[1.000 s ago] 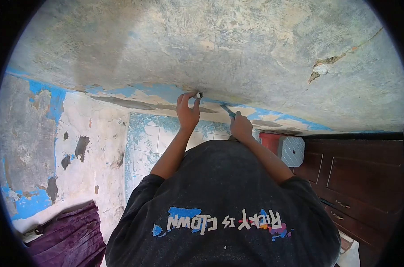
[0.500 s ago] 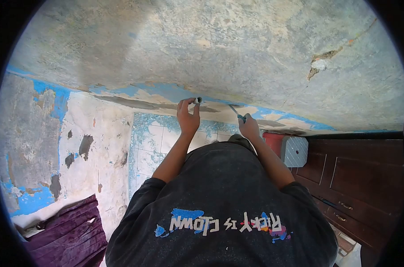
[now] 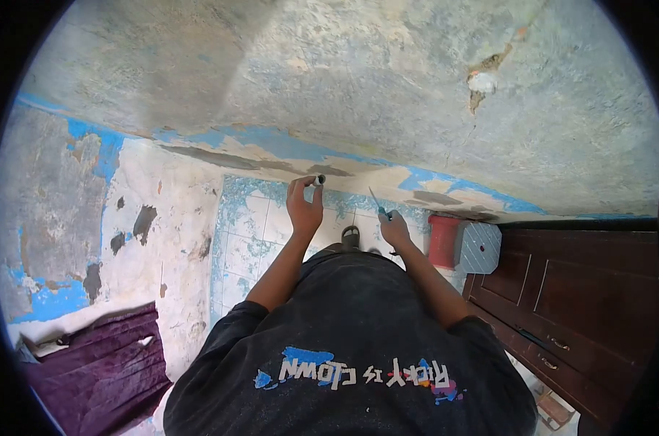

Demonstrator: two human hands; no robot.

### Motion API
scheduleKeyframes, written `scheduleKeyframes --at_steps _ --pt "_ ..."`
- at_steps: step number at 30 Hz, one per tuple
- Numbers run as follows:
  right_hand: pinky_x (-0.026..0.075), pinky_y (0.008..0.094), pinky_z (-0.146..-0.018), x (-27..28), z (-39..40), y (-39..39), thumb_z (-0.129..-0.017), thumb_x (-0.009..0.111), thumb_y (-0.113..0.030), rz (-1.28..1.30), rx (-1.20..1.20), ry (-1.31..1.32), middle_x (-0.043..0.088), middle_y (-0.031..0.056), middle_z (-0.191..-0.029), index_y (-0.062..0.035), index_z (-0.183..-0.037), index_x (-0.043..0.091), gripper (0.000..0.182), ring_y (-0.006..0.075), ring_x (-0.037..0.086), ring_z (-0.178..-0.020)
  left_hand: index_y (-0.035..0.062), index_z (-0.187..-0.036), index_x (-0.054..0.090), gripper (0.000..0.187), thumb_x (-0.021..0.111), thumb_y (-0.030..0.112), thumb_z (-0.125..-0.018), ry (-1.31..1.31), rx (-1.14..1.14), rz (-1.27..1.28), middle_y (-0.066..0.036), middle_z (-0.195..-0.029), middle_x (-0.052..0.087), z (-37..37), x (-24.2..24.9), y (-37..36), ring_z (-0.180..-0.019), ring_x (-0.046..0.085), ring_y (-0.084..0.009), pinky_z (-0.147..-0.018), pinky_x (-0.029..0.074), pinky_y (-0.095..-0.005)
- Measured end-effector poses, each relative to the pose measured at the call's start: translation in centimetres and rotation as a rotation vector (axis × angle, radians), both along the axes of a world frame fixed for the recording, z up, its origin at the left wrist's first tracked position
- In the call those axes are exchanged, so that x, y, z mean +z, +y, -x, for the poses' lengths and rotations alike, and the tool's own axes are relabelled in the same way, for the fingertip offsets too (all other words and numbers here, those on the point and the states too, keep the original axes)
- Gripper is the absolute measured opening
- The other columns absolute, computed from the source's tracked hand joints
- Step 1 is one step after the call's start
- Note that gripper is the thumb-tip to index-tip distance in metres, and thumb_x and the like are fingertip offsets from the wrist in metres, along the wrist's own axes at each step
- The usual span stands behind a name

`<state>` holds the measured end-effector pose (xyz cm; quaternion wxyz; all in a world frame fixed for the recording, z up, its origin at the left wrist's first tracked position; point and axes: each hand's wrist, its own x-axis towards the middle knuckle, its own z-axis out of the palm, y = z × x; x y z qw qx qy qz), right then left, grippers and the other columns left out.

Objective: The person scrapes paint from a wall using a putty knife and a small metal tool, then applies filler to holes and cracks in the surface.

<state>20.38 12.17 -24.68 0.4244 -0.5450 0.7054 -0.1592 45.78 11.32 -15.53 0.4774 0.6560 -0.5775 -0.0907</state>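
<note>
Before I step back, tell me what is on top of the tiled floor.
Scattered blue flakes and a sandalled foot are on the tiled floor, with a red object near the cabinet. The black T-shirt hides much of the floor.

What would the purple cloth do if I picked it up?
The purple cloth would probably flop, because it shows soft folds. It looks thin, so it may feel light for its size. It likely wouldn't roll, since it spreads out wide.
</note>
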Motion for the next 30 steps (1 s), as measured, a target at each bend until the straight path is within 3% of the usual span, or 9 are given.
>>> scheduleKeyframes --at_steps 2,3,7,11,16,19,22,23,30 --pt "0.050 0.0495 -0.078 -1.4 0.5 2.3 -0.096 0.063 -0.037 -0.076 -0.042 -0.035 0.069 0.0270 -0.090 0.0062 -0.103 0.063 0.044 0.0418 0.068 -0.087 0.0042 -0.106 0.066 0.023 0.075 0.004 -0.084 -0.002 -0.010 -0.060 -0.013 -0.099 0.067 0.8 -0.5 2.6 -0.097 0.065 -0.0322 -0.080 0.050 -0.0417" --pt "0.049 0.0465 -0.072 -2.8 0.6 3.3 -0.097 0.062 -0.035 -0.093 -0.064 -0.089 0.068 0.0205 -0.081 0.0052 -0.100 0.062 0.041 0.0331 0.067 -0.079 0.0038 -0.105 0.066 0.024 0.075 0.002 -0.083 0.004 -0.016 -0.093 -0.013 -0.098 0.067 1.2 -0.8 3.8 -0.097 0.064 -0.0333 -0.082 0.050 -0.0425" --pt "0.044 0.0380 -0.054 -5.5 -0.6 6.2 -0.098 0.062 -0.034 -0.294 -0.212 -0.253 0.059 0.0081 -0.072 0.0026 -0.096 0.061 0.037 0.0179 0.059 -0.066 0.0038 -0.104 0.067 0.025 0.075 0.000 -0.081 -0.036 -0.066 -0.196 -0.013 -0.099 0.067 1.9 -0.8 7.6 -0.097 0.064 -0.0341 -0.085 0.050 -0.0430" --pt "0.044 0.0361 -0.051 -1.0 -1.8 7.2 -0.099 0.061 -0.035 -0.425 -0.252 -0.405 0.057 0.0063 -0.075 0.0006 -0.099 0.061 0.036 0.0165 0.054 -0.062 0.0049 -0.105 0.067 0.023 0.077 0.005 -0.084 -0.098 -0.098 -0.215 -0.012 -0.101 0.068 1.0 -1.0 9.5 -0.097 0.066 -0.0303 -0.081 0.051 -0.0415" --pt "0.044 0.0333 -0.051 -0.2 -3.7 6.8 -0.101 0.058 -0.037 -0.464 -0.362 -0.493 0.053 0.0040 -0.077 -0.0045 -0.102 0.060 0.032 0.0152 0.051 -0.061 0.0050 -0.105 0.067 0.021 0.076 0.008 -0.087 -0.082 -0.124 -0.193 -0.011 -0.101 0.068 -0.6 -0.5 9.0 -0.097 0.067 -0.0283 -0.079 0.052 -0.0408" --pt "0.039 0.0309 -0.047 0.5 -5.7 5.6 -0.104 0.054 -0.037 -0.516 -0.518 -0.718 0.051 0.0035 -0.077 -0.0073 -0.103 0.055 0.030 0.0144 0.049 -0.058 0.0048 -0.105 0.067 0.019 0.076 0.008 -0.088 -0.069 -0.154 -0.198 -0.011 -0.101 0.068 -2.7 0.2 7.7 -0.097 0.067 -0.0285 -0.080 0.053 -0.0403" --pt "0.033 0.0286 -0.042 -0.2 -9.5 3.8 -0.106 0.050 -0.037 -0.571 -0.638 -0.840 0.049 0.0034 -0.076 -0.0095 -0.103 0.050 0.028 0.0127 0.043 -0.053 0.0050 -0.105 0.066 0.020 0.076 0.009 -0.088 -0.103 -0.217 -0.157 -0.011 -0.104 0.069 -6.7 0.0 6.5 -0.098 0.067 -0.0290 -0.080 0.052 -0.0402" --pt "0.027 0.0264 -0.039 -1.8 -11.2 3.2 -0.107 0.047 -0.037 -0.611 -0.684 -0.963 0.048 0.0040 -0.075 -0.0114 -0.101 0.047 0.026 0.0109 0.037 -0.050 0.0054 -0.107 0.066 0.025 0.072 0.001 -0.083 -0.064 -0.228 -0.155 -0.013 -0.104 0.069 -8.1 0.2 6.4 -0.100 0.064 -0.0353 -0.081 0.049 -0.0433" --pt "0.024 0.0237 -0.039 1.1 -22.7 1.6 -0.109 0.041 -0.033 -0.531 -0.909 -1.183 0.047 0.0033 -0.074 -0.0142 -0.103 0.044 0.020 0.0099 0.035 -0.050 0.0047 -0.110 0.066 0.030 0.072 0.000 -0.081 -0.184 -0.317 -0.075 -0.015 -0.109 0.070 -21.6 0.3 4.4 -0.105 0.063 -0.0381 -0.094 0.048 -0.0459"
